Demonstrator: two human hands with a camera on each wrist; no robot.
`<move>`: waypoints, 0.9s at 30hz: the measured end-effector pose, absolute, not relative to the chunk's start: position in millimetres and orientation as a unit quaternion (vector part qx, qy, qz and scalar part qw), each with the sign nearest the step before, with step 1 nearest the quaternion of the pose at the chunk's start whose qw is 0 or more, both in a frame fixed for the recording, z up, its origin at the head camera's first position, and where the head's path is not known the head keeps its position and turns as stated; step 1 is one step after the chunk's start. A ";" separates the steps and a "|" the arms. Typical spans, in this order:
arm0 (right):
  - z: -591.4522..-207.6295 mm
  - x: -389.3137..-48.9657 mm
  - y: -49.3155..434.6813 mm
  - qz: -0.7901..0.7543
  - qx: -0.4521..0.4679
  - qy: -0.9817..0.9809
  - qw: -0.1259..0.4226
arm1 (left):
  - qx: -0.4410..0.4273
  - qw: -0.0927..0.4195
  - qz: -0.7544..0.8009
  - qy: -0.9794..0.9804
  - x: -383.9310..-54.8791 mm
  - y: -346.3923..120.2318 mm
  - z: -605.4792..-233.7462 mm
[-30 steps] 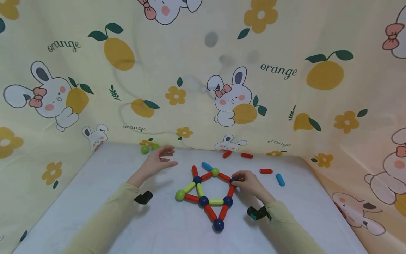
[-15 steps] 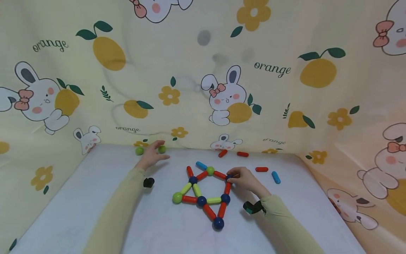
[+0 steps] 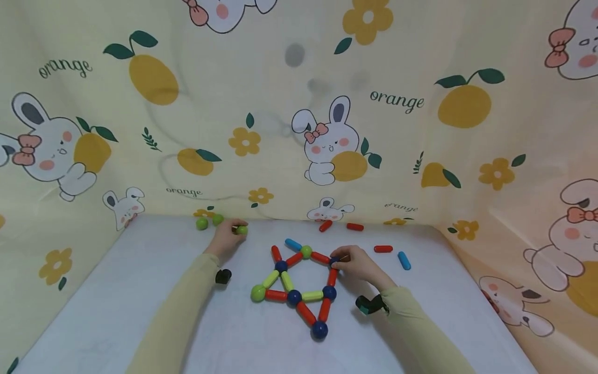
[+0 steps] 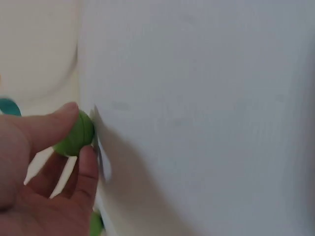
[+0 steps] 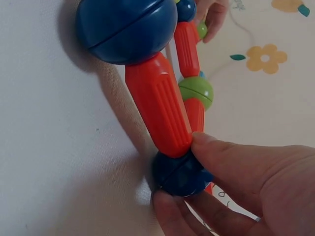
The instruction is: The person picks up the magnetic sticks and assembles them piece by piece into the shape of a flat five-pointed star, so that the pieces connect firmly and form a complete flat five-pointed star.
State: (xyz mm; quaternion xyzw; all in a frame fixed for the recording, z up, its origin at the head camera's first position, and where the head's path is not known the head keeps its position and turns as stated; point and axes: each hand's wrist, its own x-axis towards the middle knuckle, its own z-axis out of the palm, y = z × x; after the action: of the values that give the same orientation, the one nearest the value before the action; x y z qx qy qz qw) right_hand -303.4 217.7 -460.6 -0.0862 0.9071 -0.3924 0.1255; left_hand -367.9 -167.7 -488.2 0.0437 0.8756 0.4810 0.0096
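Observation:
My left hand (image 3: 227, 238) pinches a green ball (image 4: 76, 136) between thumb and fingers at the back left of the table. In the right wrist view, thumb and fingers of my right hand (image 5: 246, 182) grip a dark blue ball (image 5: 179, 174) with a red rod (image 5: 160, 105) joined to it. That ball is one corner of a flat frame of balls and rods lying mid-table, with a green ball (image 3: 306, 252) at its top and a dark blue ball (image 3: 320, 330) at its near tip. A blue rod (image 3: 293, 244) and a red rod (image 3: 276, 253) stick outward from it.
Two more green balls, one the outer green ball (image 3: 202, 223), lie beside my left hand. Loose rods lie at the back and right: a red rod (image 3: 355, 227), another red rod (image 3: 383, 249) and a blue rod (image 3: 404, 261). A printed cloth (image 3: 271, 78) hangs behind the table.
My left hand has reached to the back left and taken hold of a green ball. My right hand keeps its grip on the dark blue ball. The head view has shifted slightly.

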 end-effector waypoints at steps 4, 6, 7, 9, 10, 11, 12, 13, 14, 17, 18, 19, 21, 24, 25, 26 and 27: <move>-461.7 -303.4 216.4 -0.392 -0.089 0.907 0.127 | 0.046 0.011 0.482 0.875 -364.0 -153.3 -488.0; -462.1 -303.4 216.2 -0.389 -0.092 0.907 0.128 | 0.047 0.023 0.486 0.872 -361.4 -144.6 -486.5; -462.2 -303.5 216.1 -0.388 -0.095 0.908 0.129 | 0.046 0.030 0.492 0.869 -360.2 -139.9 -485.4; -462.0 -304.0 215.9 -0.390 -0.094 0.907 0.131 | 0.046 0.046 0.508 0.859 -358.2 -130.4 -483.2; -462.1 -304.7 216.0 -0.391 -0.095 0.906 0.131 | 0.045 0.053 0.520 0.851 -357.2 -125.8 -481.9; -462.4 -305.4 216.1 -0.391 -0.096 0.906 0.130 | 0.044 0.059 0.533 0.843 -356.7 -121.6 -481.1; -462.7 -306.3 216.2 -0.394 -0.095 0.905 0.131 | 0.044 0.066 0.544 0.835 -356.3 -117.8 -481.0; -463.0 -306.9 216.5 -0.394 -0.097 0.905 0.129 | 0.041 0.073 0.555 0.828 -355.7 -114.4 -480.7; -463.1 -307.5 216.7 -0.397 -0.094 0.904 0.130 | 0.040 0.078 0.561 0.823 -355.1 -111.2 -480.6; -463.6 -308.5 217.5 -0.399 -0.098 0.903 0.129 | 0.033 0.089 0.568 0.817 -352.5 -104.4 -480.1; -463.7 -308.6 217.7 -0.398 -0.098 0.903 0.129 | 0.032 0.093 0.568 0.817 -351.4 -102.8 -479.8; -463.5 -308.5 217.7 -0.397 -0.098 0.903 0.129 | 0.031 0.096 0.567 0.817 -350.5 -101.5 -479.3; -463.6 -308.5 217.8 -0.398 -0.095 0.903 0.130 | 0.027 0.103 0.569 0.815 -348.7 -99.7 -478.5; -464.4 -308.8 217.9 -0.394 -0.096 0.905 0.130 | 0.017 0.120 0.581 0.805 -347.0 -98.5 -478.0; -464.5 -308.9 217.9 -0.393 -0.097 0.905 0.131 | 0.012 0.127 0.586 0.800 -346.6 -98.2 -477.8; -464.6 -309.1 218.0 -0.392 -0.097 0.905 0.133 | 0.009 0.134 0.592 0.795 -346.3 -98.0 -477.9; -464.8 -309.3 218.0 -0.391 -0.098 0.906 0.133 | 0.004 0.140 0.599 0.789 -346.1 -97.8 -477.8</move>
State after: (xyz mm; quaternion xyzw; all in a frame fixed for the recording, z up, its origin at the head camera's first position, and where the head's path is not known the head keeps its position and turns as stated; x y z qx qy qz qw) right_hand -309.3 218.0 -464.8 -0.0984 0.9056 -0.3906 0.1331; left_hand -346.1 -97.8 -477.8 0.0040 0.7886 0.5987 0.1400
